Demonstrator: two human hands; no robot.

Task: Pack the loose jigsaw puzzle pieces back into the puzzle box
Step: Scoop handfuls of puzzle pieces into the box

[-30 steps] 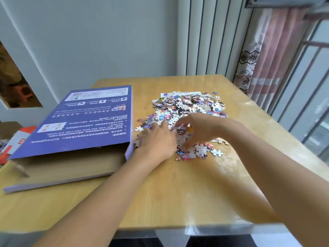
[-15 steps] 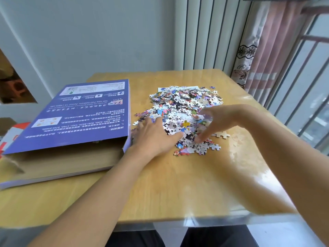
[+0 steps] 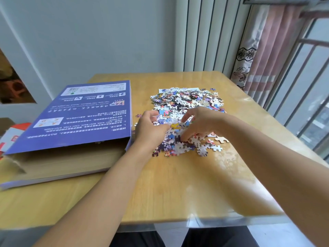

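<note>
On the wooden table [image 3: 174, 184] the blue puzzle box [image 3: 80, 118] lies leftmost (its near end gaping open), then the left hand [image 3: 151, 129] and right hand [image 3: 199, 123], both curled around puzzle pieces [image 3: 187, 102] heaped just beside it.

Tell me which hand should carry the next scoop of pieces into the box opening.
Left, probably. The left hand sits at the edge of the puzzle pieces nearest the puzzle box, beside its open end. The right hand is farther over and would have to cross the left.
</note>
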